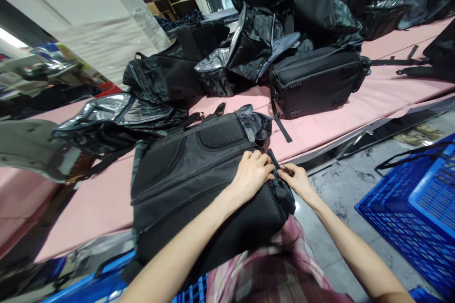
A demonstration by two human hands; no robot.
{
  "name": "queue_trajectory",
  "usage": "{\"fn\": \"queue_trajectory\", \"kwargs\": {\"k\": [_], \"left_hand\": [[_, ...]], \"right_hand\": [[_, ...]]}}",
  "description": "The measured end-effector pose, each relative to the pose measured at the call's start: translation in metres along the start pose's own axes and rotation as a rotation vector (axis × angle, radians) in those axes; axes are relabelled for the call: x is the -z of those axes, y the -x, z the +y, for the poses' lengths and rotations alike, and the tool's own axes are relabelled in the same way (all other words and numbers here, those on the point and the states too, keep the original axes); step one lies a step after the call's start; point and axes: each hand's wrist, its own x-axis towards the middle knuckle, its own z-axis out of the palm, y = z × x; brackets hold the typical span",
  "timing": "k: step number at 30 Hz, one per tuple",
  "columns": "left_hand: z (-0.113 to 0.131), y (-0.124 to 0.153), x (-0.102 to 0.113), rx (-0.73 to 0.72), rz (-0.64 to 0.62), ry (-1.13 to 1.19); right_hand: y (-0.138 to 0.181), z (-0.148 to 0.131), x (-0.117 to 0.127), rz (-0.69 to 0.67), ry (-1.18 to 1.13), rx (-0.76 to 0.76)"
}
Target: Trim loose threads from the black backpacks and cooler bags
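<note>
I am pressing my left hand (251, 173) flat on the top corner of the black backpack (199, 175), which is lying on the edge of the pink table (337, 118) right in front of me. My right hand (296, 181) is pinching a small black strap (275, 161) at that same corner, both hands almost touching. A blue crate (415, 208) is sitting on the floor to my right.

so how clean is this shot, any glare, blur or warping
Head view: sharp at the centre, where both hands, left hand and right hand, meet on the black backpack; glare on the plastic-wrapped bags; the left edge smears, and the pink table bows from wide-angle distortion.
</note>
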Motion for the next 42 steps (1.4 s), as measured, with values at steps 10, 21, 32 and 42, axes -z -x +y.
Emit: {"fn": "queue_trajectory", "kwargs": {"k": [10,21,32,42], "left_hand": [[-0.023,-0.047,0.023,0.045,-0.311,-0.069],[-0.012,-0.044,0.017,0.195,-0.231,-0.122],[-0.012,-0.043,0.011,0.22,-0.178,-0.068],[-0.012,0.012,0.042,0.076,-0.189,0.342]], "right_hand": [[0.017,-0.016,0.023,0.162,0.406,0.177],[-0.004,-0.032,0.017,0.22,0.632,0.441],[-0.007,-0.032,0.018,0.183,0.635,0.451],[-0.009,-0.016,0.032,0.184,0.302,0.362]]}}
